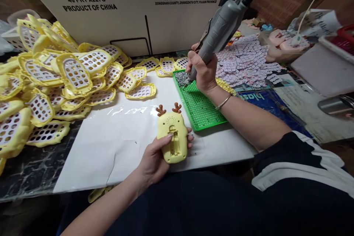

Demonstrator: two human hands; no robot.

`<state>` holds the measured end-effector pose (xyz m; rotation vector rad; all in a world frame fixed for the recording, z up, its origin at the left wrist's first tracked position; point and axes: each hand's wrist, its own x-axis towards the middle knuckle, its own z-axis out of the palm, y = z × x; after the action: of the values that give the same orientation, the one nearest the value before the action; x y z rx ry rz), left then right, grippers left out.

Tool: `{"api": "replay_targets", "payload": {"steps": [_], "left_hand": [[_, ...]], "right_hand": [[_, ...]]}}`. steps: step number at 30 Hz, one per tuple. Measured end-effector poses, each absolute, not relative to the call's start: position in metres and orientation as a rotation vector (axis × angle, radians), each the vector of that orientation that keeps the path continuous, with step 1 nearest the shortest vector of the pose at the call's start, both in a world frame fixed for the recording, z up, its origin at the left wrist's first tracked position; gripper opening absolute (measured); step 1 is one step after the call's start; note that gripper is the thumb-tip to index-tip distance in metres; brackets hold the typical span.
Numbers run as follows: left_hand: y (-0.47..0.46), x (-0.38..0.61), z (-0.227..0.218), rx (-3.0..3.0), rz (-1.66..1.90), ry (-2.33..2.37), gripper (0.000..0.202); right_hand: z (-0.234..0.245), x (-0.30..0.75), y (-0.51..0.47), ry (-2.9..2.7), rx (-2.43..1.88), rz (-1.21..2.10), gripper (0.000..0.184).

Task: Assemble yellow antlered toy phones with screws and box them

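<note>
My left hand (155,158) grips a yellow toy shell with brown antlers (172,132), back side up, resting on the white sheet (110,136). An open slot shows in the shell's middle. My right hand (203,72) is wrapped round a grey electric screwdriver (221,25). The tool's tip points down into a heap of small screws (181,78) at the far end of a green perforated tray (200,108).
A big pile of yellow keypad frames (47,84) fills the left side of the table. A white cardboard box (124,3) stands behind. Small pink-white pieces (246,61) lie at the right, near papers, a metal cup (336,105) and a red basket (345,38).
</note>
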<state>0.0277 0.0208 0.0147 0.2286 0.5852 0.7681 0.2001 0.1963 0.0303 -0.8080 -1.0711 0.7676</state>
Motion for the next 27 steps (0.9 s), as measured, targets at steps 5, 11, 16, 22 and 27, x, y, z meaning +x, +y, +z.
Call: {"api": "replay_targets", "payload": {"steps": [5, 11, 16, 22, 27], "left_hand": [[0.031, 0.035, 0.021, 0.151, 0.919, 0.752, 0.033], [0.039, 0.038, 0.020, 0.117, 1.039, 0.815, 0.032], [0.041, 0.036, 0.017, 0.116, 1.062, 0.776, 0.030], [0.043, 0.034, 0.014, 0.143, 1.095, 0.754, 0.031], [0.042, 0.034, 0.013, 0.143, 1.114, 0.683, 0.032]], "right_hand": [[0.027, 0.203, 0.197, -1.120, -0.790, 0.750, 0.048], [0.063, 0.196, 0.164, -1.154, -0.664, 0.713, 0.038], [0.098, 0.172, 0.097, -1.144, -0.557, 0.838, 0.030], [0.091, 0.157, 0.049, -1.174, -0.645, 0.959, 0.037], [0.081, 0.155, 0.045, -1.184, -0.577, 0.975, 0.031]]}}
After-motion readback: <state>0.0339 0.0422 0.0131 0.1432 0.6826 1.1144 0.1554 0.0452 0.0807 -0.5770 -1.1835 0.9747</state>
